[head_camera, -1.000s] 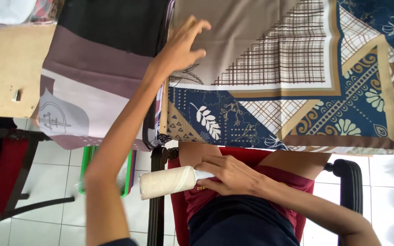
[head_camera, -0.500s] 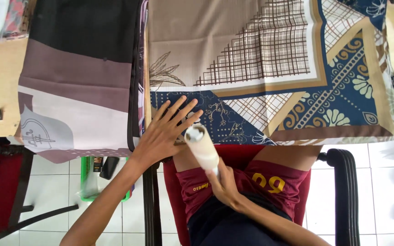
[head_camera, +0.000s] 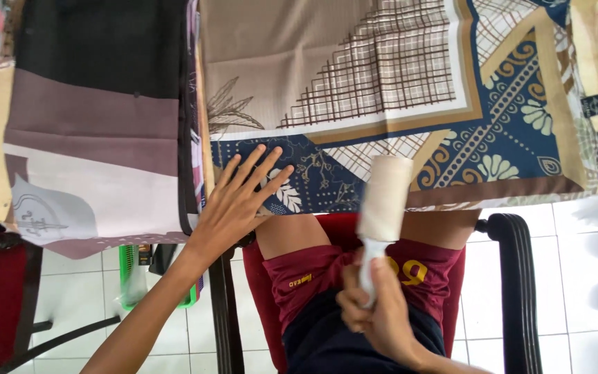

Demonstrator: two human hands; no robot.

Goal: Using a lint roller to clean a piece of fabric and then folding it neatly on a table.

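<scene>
Patterned cloth [head_camera: 410, 104] is spread over the table edge, with a folded brown-and-black cloth [head_camera: 98, 138] stacked to its left. It is pinned near the hem by the left hand [head_camera: 240, 201], fingers splayed flat; further right, a white lint roller [head_camera: 384, 197] is gripped by its handle in the right hand [head_camera: 375, 312], head at the hem. Likely risk: the overhanging hem could be dragged or bunched by the sticky roll, being held down on one side only.

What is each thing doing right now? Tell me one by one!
Left hand: flat, fingers spread, pressing on the patterned cloth.
Right hand: closed around the roller's handle.
Lint roller: upright, its roll at the cloth's edge.
Patterned cloth: spread flat, edge hanging over.
Brown cloth: laid flat beside it.
</scene>
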